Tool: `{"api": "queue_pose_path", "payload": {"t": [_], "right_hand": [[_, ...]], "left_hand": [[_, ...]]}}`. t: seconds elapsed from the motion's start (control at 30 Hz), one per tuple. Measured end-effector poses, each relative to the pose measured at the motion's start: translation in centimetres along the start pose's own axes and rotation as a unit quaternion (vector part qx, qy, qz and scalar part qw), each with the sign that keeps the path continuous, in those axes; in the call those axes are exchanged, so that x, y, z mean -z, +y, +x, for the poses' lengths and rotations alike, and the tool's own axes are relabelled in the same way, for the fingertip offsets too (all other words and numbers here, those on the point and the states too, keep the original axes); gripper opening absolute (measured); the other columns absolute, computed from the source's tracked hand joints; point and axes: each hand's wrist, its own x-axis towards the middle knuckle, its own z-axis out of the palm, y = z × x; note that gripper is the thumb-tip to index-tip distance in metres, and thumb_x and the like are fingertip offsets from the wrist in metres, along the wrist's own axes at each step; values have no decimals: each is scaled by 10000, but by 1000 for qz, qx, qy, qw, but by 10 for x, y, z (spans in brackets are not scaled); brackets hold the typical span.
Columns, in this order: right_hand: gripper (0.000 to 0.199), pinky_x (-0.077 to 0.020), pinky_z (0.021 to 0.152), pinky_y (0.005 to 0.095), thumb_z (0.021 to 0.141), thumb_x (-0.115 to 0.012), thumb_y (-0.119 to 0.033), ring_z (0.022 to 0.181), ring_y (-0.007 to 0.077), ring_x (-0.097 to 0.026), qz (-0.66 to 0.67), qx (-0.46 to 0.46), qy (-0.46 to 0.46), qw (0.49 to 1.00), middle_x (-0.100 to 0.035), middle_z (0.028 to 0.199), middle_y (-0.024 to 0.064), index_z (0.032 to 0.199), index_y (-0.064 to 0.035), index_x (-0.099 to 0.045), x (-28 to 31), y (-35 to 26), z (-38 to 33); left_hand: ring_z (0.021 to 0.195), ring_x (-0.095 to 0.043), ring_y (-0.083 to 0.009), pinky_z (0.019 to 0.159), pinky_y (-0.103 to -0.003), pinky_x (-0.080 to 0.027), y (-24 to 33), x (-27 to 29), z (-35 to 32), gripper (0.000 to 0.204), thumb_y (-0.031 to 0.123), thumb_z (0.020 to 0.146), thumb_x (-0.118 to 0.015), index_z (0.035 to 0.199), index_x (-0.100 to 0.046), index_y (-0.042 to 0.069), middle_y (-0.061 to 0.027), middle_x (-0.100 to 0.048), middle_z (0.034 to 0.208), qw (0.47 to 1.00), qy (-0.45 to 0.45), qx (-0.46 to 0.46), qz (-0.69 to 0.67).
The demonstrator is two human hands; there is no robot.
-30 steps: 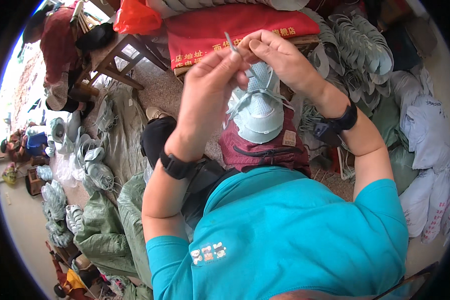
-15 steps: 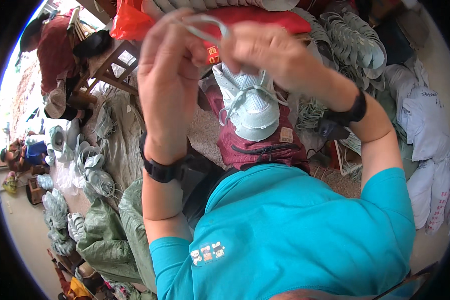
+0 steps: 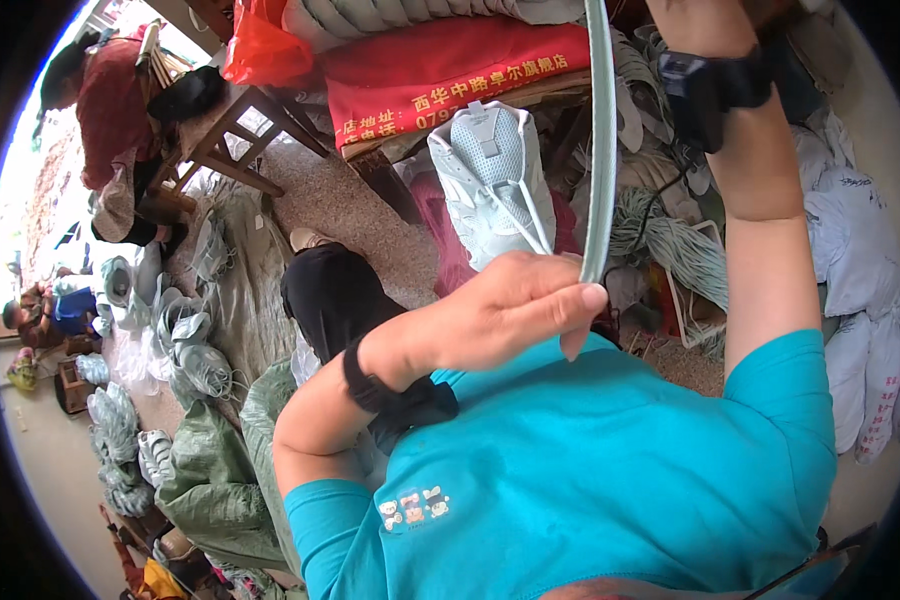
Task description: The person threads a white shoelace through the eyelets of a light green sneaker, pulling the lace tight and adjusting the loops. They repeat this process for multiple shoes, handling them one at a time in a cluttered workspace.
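Pale mint-green fabric strap, a long flat band, runs nearly straight down the upper middle of the view, just right of the pale green shoe. The shoe stands toe-up on a dark red cushion, its laces hanging loose. The left hand, below the shoe, pinches the strap's lower end between thumb and forefinger, the other fingers curled in; its forearm crosses from lower left and wears a black wristband. The right hand, above and right of the shoe, is cut off by the upper edge, so its grip cannot be told; the strap rises toward it. Its wrist carries a black watch and the forearm drops steeply to a teal sleeve.

Above the shoe lies a red cloth banner printed with yellow characters, draped over a tabletop edge. An orange-red plastic bag sits up and left of the shoe. Far left of the shoe, pale green shoe parts lie heaped on grey-green sacking. White sacks are piled to the shoe's right.
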Motion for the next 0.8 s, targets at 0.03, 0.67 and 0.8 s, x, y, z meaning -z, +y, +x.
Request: {"api": "queue_pose_path", "payload": {"t": [0.03,0.67,0.8], "right_hand": [[252,-303,402,206,966,-524,-218,463,54,-391,-78,-64,31,994,-446,577,-41,773,-64,-577,-9,6,-9],[200,-494,636,322,913,-617,-212,711,191,-621,-441,-198,-98,870,-630,770,80,970,-22,-587,-11,96,-174],[186,-497,606,389,827,-672,-162,693,303,-617,-580,-138,-204,777,-604,791,123,891,-40,-548,-19,87,-214]], "left_hand": [[658,-556,-140,591,-296,-436,13,3,-2,407,234,1028,-408,750,-601,7,-60,-604,701,999,15,-46,16],[462,-290,-80,515,-261,-271,10,92,7,362,243,1021,-376,726,-481,63,26,-317,575,907,327,-142,-222],[469,-295,-80,515,-258,-274,5,91,18,359,236,1020,-376,738,-497,51,25,-312,573,912,324,-141,-210]]}}
